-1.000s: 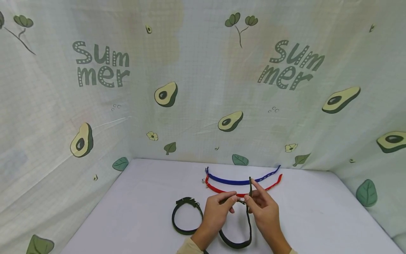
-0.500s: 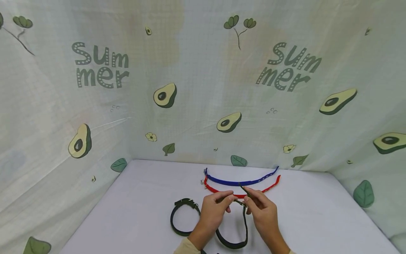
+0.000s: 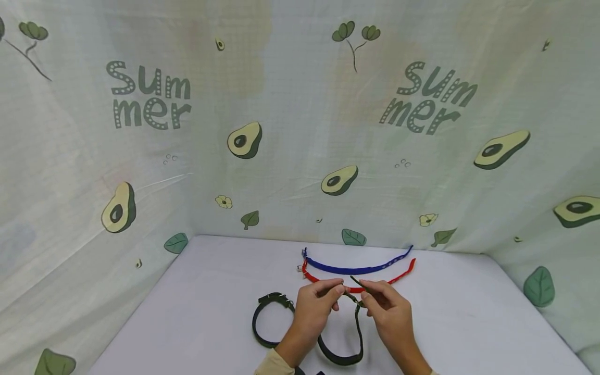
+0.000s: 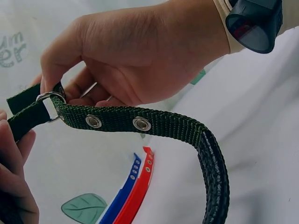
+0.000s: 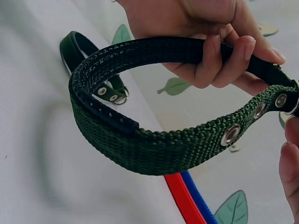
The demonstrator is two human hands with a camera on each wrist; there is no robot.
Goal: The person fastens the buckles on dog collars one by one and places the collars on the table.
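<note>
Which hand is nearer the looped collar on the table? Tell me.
Left. In the head view, the left hand is just right of the looped collar; the right hand is farther right, past the left.

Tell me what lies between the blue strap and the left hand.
The red strap lies there on the white table, partly hidden by the left hand, as the head view shows.

Held strap (image 3: 341, 359), dark, is pinched by left grip (image 3: 314, 307) and right grip (image 3: 390, 308); loop seen below them. Ringed strap (image 3: 254, 321), also dark, laid on white surface (image 3: 197, 312) to the left, partly hidden by left forearm (image 3: 294, 346). Beyond the grips, blue strap (image 3: 349, 271) and red strap (image 3: 312, 278) are laid side by side, blue farther. Surface is backed by cloth (image 3: 290, 88) printed with avocados, leaves and "summer".
</note>
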